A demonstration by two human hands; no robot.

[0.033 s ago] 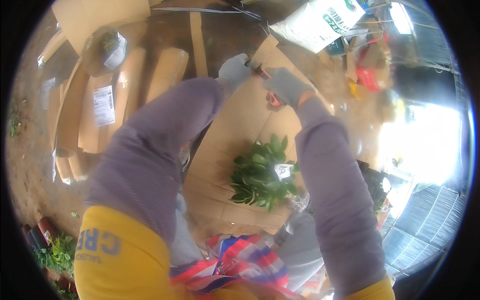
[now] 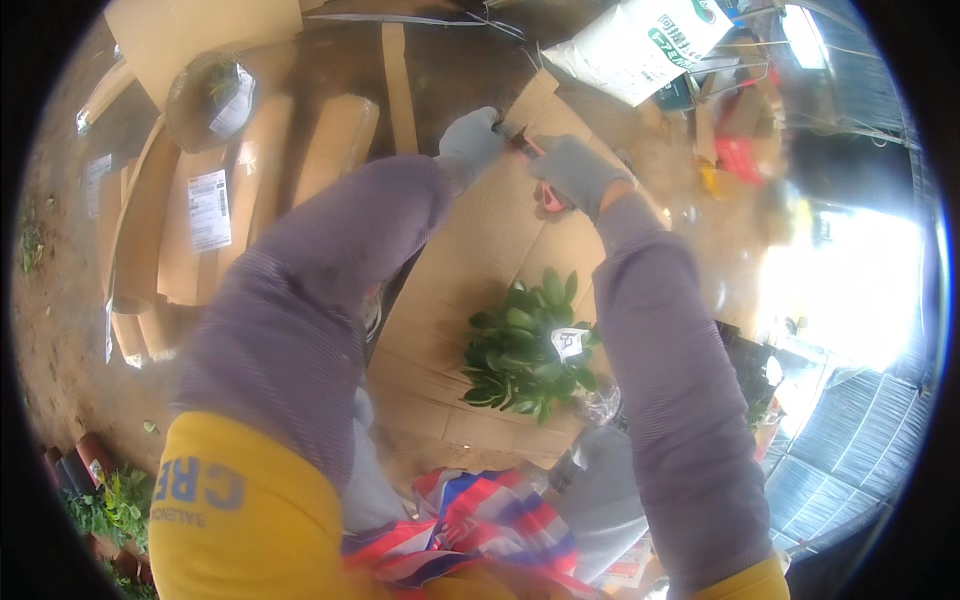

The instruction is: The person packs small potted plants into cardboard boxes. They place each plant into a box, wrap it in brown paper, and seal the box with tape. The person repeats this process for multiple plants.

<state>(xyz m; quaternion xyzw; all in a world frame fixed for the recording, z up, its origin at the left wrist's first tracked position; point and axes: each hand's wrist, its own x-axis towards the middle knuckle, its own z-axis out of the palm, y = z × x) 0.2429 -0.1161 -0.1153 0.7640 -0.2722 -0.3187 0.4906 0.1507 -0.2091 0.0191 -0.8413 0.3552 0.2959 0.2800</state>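
A large cardboard sheet (image 2: 480, 240) lies in front of me, its narrow far end between my hands. My right hand (image 2: 580, 172), in a grey glove, is wrapped round scissors with pinkish-red handles (image 2: 550, 198); their tips meet the sheet near its far end. At the sheet's far left edge my left hand (image 2: 470, 140), also gloved in grey, has its fingers closed on the cardboard. A small dark patch by its fingertips is too blurred to name. On the near part of the sheet rests a leafy green plant (image 2: 520, 350) with a white tag (image 2: 567, 343).
Folded cardboard boxes (image 2: 335, 145), one with a white label (image 2: 209, 210), lie at the left beside a plastic-wrapped plant (image 2: 215, 95). A white sack (image 2: 640, 50) stands at the far right. Red and blue striped cloth (image 2: 490, 520) lies close to me. Potted plants (image 2: 115, 505) are at the lower left.
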